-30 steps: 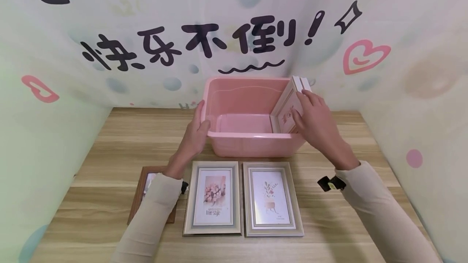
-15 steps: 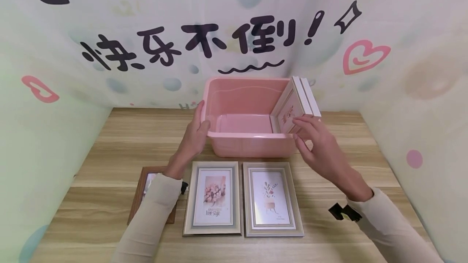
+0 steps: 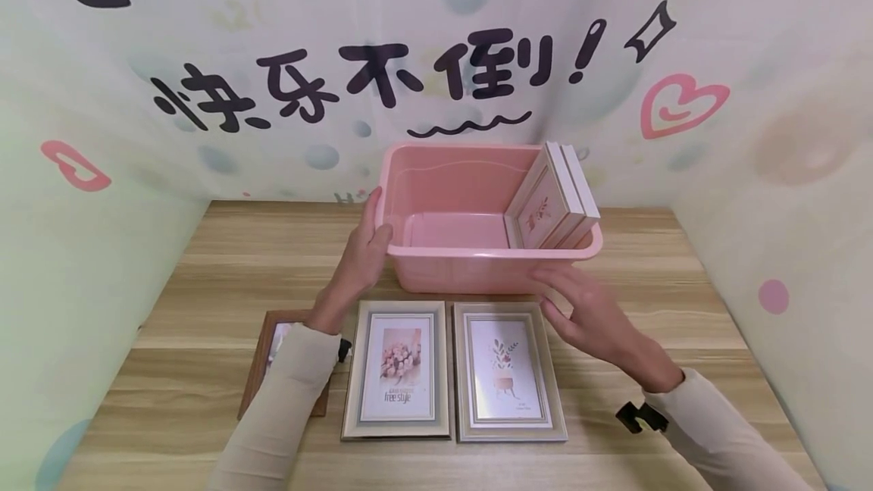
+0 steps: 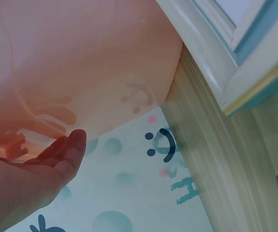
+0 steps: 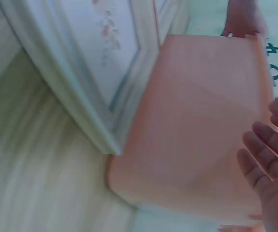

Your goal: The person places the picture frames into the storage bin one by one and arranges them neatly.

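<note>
My left hand (image 3: 361,252) grips the left rim of a pink plastic basin (image 3: 470,273), thumb on top; in the left wrist view its fingers (image 4: 76,145) lie against the basin's outer wall. Inside, at the right end, two white picture frames (image 3: 549,203) stand on edge, leaning side by side. My right hand (image 3: 589,317) holds nothing, its fingers relaxed and extended, just before the basin's front right wall. Closest below it lies a silvery picture frame (image 3: 554,370) with a plant-pot print. Left of that lies another pale frame (image 3: 442,370) with a pink bouquet picture.
A brown wooden picture frame (image 3: 255,366) lies at the left, partly covered by my left sleeve (image 3: 269,400). The basin and frames rest on a wood-grain table (image 3: 204,279). Behind it hangs a white printed cloth (image 3: 293,165) with black characters.
My right hand has let go of the white frames in the basin and drawn back toward me, down past the front rim. The left hand and the basin have stayed put.
</note>
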Demonstrator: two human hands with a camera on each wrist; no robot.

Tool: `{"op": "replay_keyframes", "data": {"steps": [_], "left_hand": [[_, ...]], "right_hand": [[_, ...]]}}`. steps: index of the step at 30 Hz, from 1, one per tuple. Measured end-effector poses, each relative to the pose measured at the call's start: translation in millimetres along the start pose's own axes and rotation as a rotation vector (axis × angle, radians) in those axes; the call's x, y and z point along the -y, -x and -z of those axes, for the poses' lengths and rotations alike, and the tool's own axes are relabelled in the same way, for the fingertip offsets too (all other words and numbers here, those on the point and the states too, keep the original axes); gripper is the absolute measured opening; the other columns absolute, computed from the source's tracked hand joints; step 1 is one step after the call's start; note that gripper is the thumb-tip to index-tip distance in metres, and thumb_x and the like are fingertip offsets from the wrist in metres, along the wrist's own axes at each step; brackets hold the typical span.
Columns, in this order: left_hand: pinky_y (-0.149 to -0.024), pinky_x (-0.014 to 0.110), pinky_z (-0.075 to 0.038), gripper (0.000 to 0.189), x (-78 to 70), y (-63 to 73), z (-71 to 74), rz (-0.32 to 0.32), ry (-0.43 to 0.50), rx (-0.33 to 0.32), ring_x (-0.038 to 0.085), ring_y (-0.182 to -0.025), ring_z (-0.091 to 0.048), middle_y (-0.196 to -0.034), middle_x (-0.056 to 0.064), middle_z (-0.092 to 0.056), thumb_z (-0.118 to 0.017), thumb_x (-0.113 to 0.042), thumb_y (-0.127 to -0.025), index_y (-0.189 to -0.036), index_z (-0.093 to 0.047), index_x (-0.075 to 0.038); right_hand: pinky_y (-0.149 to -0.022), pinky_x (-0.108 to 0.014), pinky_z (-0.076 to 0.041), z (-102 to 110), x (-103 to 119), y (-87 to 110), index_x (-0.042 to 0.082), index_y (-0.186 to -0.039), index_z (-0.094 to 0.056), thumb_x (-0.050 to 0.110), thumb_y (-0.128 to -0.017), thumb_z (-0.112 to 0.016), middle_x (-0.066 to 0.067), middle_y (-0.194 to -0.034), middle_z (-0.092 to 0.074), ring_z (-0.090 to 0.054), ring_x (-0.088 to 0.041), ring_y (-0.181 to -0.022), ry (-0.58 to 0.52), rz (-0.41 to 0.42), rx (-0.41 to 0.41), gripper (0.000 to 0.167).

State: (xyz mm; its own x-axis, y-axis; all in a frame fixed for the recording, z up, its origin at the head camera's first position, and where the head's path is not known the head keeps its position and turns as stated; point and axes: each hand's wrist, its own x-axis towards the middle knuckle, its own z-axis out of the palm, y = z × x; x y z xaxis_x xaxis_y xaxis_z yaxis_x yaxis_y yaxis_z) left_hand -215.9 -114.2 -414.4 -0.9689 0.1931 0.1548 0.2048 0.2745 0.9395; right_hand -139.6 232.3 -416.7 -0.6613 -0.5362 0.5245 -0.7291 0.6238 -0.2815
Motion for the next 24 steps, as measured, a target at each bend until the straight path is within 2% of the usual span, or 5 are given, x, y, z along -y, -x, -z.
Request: {"op": "replay_keyframes", "data": {"steps": [3,7,11,18,24], "left_hand": [[-0.115,0.05,-0.031,0.064,-0.6,-0.3,0.0,0.013,0.002,0.002,0.031,-0.135,-0.042,-0.161,0.017,-0.024,-0.031,-0.016,-0.104,-0.16,-0.002,-0.022],[-0.114,0.05,-0.033,0.064,-0.3,-0.2,-0.7,0.015,-0.007,-0.003,0.03,-0.135,-0.043,-0.161,0.016,-0.025,-0.031,-0.017,-0.103,-0.161,-0.003,-0.022],[-0.115,0.048,-0.033,0.065,-0.9,0.6,-1.8,0.012,-0.015,-0.009,0.028,-0.136,-0.042,-0.162,0.015,-0.025,-0.031,-0.018,-0.103,-0.161,-0.003,-0.022],[-0.113,0.049,-0.034,0.065,-2.1,0.7,-1.1,0.008,-0.023,-0.015,0.028,-0.134,-0.044,-0.161,0.016,-0.027,-0.031,-0.018,-0.102,-0.161,-0.004,-0.02],[-0.116,0.047,-0.03,0.065,-2.2,0.5,-0.4,0.002,-0.025,-0.017,0.027,-0.136,-0.042,-0.161,0.016,-0.026,-0.031,-0.017,-0.102,-0.161,-0.004,-0.02]], "right_hand": [[-0.095,-0.046,-0.049,-9.4,-5.9,6.1,0.003,-0.122,-0.065,0.005,-0.083,-0.068,-0.011,-0.12,-0.068,-0.062,-0.029,-0.113,-0.017,-0.077,0.103,0.039],[-0.098,-0.049,-0.048,-23.9,-14.8,13.8,0.005,-0.128,-0.063,0.009,-0.086,-0.069,-0.011,-0.125,-0.066,-0.06,-0.029,-0.118,-0.056,-0.174,0.263,0.042],[-0.104,-0.052,-0.044,-40.3,-24.5,21.9,0.004,-0.132,-0.06,0.014,-0.087,-0.071,-0.014,-0.131,-0.061,-0.054,-0.032,-0.125,-0.086,-0.226,0.372,0.048],[-0.105,-0.054,-0.042,-60.7,-35.4,29.6,0.001,-0.133,-0.058,0.016,-0.084,-0.075,-0.018,-0.134,-0.058,-0.052,-0.034,-0.126,-0.076,-0.251,0.413,0.055],[-0.102,-0.051,-0.045,-72.1,-38.3,28.2,-0.001,-0.122,-0.065,0.014,-0.083,-0.077,-0.015,-0.122,-0.061,-0.054,-0.031,-0.115,-0.045,-0.243,0.385,0.044]]}}
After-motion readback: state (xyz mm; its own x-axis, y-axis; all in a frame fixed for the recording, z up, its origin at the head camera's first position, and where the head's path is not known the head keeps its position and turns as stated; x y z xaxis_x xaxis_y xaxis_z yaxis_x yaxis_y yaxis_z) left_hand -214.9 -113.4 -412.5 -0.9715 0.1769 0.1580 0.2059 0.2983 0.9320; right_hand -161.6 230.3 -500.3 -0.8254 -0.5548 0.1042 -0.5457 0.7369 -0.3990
